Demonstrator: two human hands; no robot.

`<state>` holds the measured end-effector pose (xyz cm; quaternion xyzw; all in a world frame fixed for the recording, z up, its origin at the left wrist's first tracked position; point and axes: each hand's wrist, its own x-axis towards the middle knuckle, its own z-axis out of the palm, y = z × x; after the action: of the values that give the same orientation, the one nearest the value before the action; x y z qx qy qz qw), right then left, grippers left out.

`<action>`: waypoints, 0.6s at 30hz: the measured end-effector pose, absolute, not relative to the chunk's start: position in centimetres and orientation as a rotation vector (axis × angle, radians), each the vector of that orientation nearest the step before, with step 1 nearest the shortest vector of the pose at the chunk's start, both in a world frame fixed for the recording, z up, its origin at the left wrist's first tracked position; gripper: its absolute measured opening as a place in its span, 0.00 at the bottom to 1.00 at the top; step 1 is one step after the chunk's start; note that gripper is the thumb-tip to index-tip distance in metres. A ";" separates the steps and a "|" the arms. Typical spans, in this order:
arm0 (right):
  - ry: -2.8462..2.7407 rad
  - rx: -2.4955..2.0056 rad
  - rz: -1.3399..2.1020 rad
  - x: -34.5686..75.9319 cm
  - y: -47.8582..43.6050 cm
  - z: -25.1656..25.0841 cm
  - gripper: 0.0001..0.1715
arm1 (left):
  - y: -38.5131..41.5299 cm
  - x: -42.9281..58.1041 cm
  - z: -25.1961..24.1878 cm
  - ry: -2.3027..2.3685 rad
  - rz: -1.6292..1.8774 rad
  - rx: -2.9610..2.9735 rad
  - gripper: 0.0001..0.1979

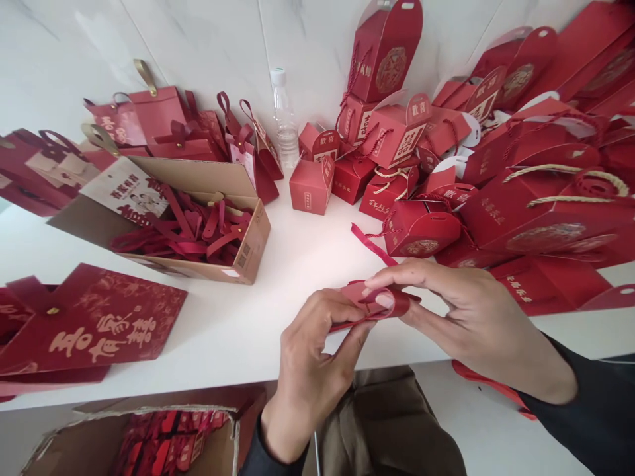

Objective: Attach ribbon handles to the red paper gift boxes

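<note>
Above the front edge of the table, my left hand (pixel 317 350) pinches a small red paper gift box (pixel 347 291) between thumb and fingers. From the other side my right hand (pixel 454 311) is closed on the box's right end, its thumb against a curled dark red strap (pixel 401 305). Fingers hide much of the box, and whether the strap is fastened to it I cannot tell. Just beyond my right hand, a red ribbon (pixel 373 243) lies on the table. Farther left stands an open cardboard box (pixel 255 241) with many red leather-like straps (pixel 198 225) in it.
Folded red gift boxes (pixel 421 228) with cord handles are piled at the right. Behind stand a clear plastic bottle (pixel 285 122) and red bags (pixel 159 116). A large red bag (pixel 114 324) lies at the left. Below the table is a carton (pixel 74 443) of red packets.
</note>
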<state>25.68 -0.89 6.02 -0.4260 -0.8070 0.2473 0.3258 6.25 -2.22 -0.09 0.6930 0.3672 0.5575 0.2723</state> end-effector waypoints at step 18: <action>-2.007 -1.146 0.912 25.9 -0.7 6.1 0.08 | -2.4 6.2 0.0 1.029 1.464 1.863 0.04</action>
<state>25.86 -0.71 6.10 -0.4366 -0.7647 0.3473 0.3225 6.20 -2.36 -0.05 0.6934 0.3829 0.5448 0.2755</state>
